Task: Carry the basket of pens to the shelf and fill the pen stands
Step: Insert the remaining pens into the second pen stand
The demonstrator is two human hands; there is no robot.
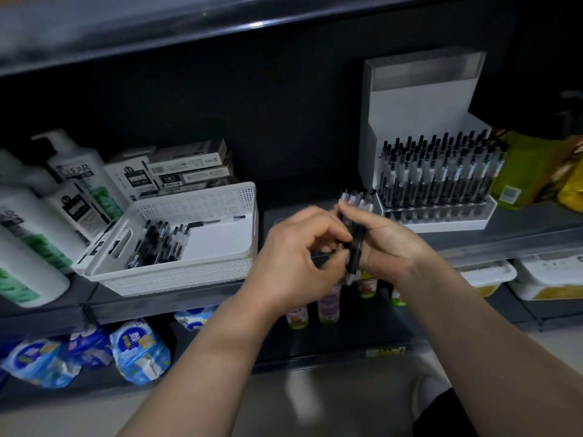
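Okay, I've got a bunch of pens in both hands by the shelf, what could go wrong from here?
1. The bunch of pens is gripped between the left hand and right hand at the shelf edge; one could slip and drop among the small bottles below.
2. The pen stand looks nearly full, so pushing more in may topple standing pens.

"CLEAR" on white pump bottle

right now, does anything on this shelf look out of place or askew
Only a small thing: in the white basket, one pen lies crosswise by the back wall, apart from the pens heaped at its left end. Nothing looks spilled or damaged.
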